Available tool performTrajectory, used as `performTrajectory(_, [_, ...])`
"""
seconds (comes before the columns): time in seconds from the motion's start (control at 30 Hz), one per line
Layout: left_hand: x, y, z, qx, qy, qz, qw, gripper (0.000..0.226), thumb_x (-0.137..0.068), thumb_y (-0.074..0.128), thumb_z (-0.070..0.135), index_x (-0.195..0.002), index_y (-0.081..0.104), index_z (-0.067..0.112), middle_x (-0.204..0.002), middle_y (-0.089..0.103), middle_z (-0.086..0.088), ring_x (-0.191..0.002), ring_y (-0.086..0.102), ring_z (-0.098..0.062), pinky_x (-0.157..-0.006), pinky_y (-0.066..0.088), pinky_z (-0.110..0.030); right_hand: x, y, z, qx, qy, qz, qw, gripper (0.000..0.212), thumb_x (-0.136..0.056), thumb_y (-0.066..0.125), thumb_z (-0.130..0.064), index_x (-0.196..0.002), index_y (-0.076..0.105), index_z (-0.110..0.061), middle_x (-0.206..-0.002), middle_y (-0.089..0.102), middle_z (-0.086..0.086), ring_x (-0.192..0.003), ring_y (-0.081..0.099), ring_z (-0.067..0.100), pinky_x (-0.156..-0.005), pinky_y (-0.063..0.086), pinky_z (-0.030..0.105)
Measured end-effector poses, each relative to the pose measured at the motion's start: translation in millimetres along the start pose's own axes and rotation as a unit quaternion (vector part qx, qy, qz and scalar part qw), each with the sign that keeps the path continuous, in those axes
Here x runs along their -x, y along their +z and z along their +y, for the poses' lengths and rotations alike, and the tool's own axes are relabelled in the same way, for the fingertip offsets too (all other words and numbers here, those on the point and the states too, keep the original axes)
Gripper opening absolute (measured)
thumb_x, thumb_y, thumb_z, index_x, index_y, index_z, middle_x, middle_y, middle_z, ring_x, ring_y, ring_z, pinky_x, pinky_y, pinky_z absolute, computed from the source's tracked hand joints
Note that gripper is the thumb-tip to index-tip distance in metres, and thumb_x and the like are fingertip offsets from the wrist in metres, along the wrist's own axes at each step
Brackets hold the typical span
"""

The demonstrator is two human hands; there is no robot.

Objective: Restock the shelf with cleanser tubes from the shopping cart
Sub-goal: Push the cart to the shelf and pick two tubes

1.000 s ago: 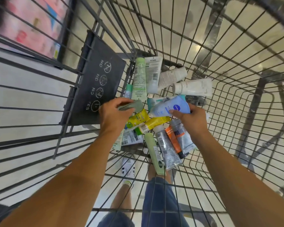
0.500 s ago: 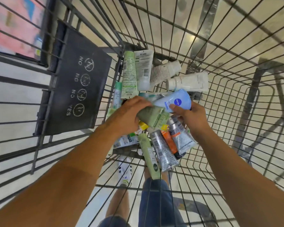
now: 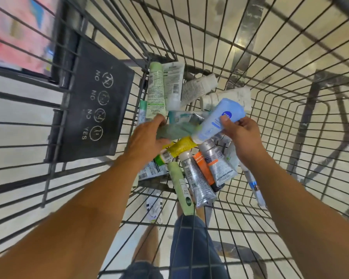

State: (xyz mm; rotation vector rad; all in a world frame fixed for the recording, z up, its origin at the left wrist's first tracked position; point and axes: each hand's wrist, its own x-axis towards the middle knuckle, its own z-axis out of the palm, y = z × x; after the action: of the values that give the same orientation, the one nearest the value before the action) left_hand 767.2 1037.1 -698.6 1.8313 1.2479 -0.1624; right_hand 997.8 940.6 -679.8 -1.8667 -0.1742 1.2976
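Head view, hands: two bare hands reach down into the wire shopping cart [image 3: 270, 81], apart from each other, each on its own tube.
Left hand [image 3: 147, 139]: fingers and thumb curl round one dull green tube [image 3: 175, 130], which is blurred and points toward the right hand.
Right hand [image 3: 242, 135]: thumb and fingers pinch one light blue tube [image 3: 220, 121] near its flat end; the white cap slants down toward the left hand, and the tube is lifted above the pile.
Tubes in hand: two, one per hand; their ends nearly meet between the hands.
Beyond the hands: one pale green tube [image 3: 156, 91] and one white tube with a barcode [image 3: 172, 85] lie side by side; two white tubes [image 3: 198, 87] lie to their right, the farther right one partly behind the blue tube.
Below the left hand: one yellow tube with a green cap [image 3: 177, 148], touching the hand's underside; one printed white tube [image 3: 151, 171] lies partly under the wrist.
Between the wrists: two silver tubes [image 3: 197, 184], one orange tube [image 3: 203, 168] wedged between them, and one long light green tube [image 3: 180, 188] on the left of that group.
Under the right wrist: one pale tube [image 3: 254, 188], mostly hidden; its kind cannot be told.
Full count in cart: cannot tell, as tubes overlap.
Left of the left hand: one black seat flap [image 3: 93, 109] with four circled signs, marked NO three times and YES once.
Beneath the cart: the person's legs and one white shoe [image 3: 154, 206] show through the wire.
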Motion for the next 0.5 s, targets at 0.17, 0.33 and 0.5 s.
performTrajectory(0.17, [29.6,-32.2,21.3,0.274,-0.157,0.08,0.945,0.047,-0.087,0.073,0.032,-0.127,0.048,0.023,-0.127,0.063,-0.002,-0.113,0.061,-0.02,-0.094,0.053,-0.042,22.1,6.0,-38.2,-0.037,-0.007,0.025,0.999,0.023,-0.099,0.058,-0.024,-0.115,0.06,-0.007,-0.093,0.067,0.006,-0.074,0.069,0.014,-0.063,0.058,0.028])
performTrajectory(0.33, [74.6,-83.5,72.0,0.458,-0.214,0.111,0.855,0.032,-0.088,0.072,0.026,-0.114,0.055,0.018,-0.115,0.065,0.0,-0.109,0.063,-0.024,-0.098,0.051,-0.056,65.4,28.0,-98.9,-0.094,0.037,0.021,0.995,0.024,-0.1,0.054,-0.039,-0.113,0.054,-0.02,-0.086,0.059,0.0,-0.069,0.058,0.017,-0.058,0.051,0.027])
performTrajectory(0.5, [126.9,-145.9,122.4,0.533,-0.174,0.142,0.816,0.043,-0.078,0.076,0.019,-0.119,0.062,0.019,-0.119,0.069,-0.004,-0.112,0.064,-0.03,-0.098,0.05,-0.06,129.6,51.4,-178.6,-0.148,0.059,-0.114,0.981,0.012,-0.097,0.055,-0.009,-0.098,0.064,-0.016,-0.077,0.067,0.004,-0.061,0.065,0.016,-0.055,0.056,0.028])
